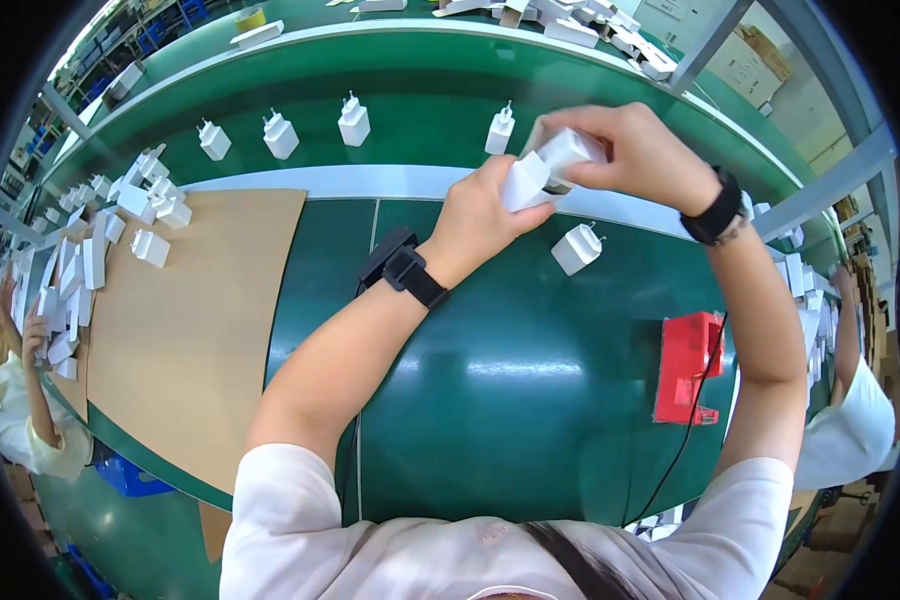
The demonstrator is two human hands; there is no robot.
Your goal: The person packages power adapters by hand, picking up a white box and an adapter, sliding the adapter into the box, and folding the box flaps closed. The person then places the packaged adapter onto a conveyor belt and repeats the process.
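Observation:
Both my hands are together at the far side of the green bench, just right of the middle. My left hand (483,215) is closed round a small white box (527,183). Against its upper end, my right hand (630,145) grips a white block-shaped piece (572,150), blurred by motion; whether it is a power adapter or another box I cannot tell. A white power adapter (576,250) with two prongs lies on the bench just below my hands. Another adapter (500,130) stands beyond my left hand, on the conveyor.
Several adapters stand along the green conveyor (410,75). At left, a brown cardboard sheet (195,320) bears an adapter, near heaped white boxes (70,275). A red holder (682,370) with a black cable sits at right. Co-workers' arms (40,390) show at both sides.

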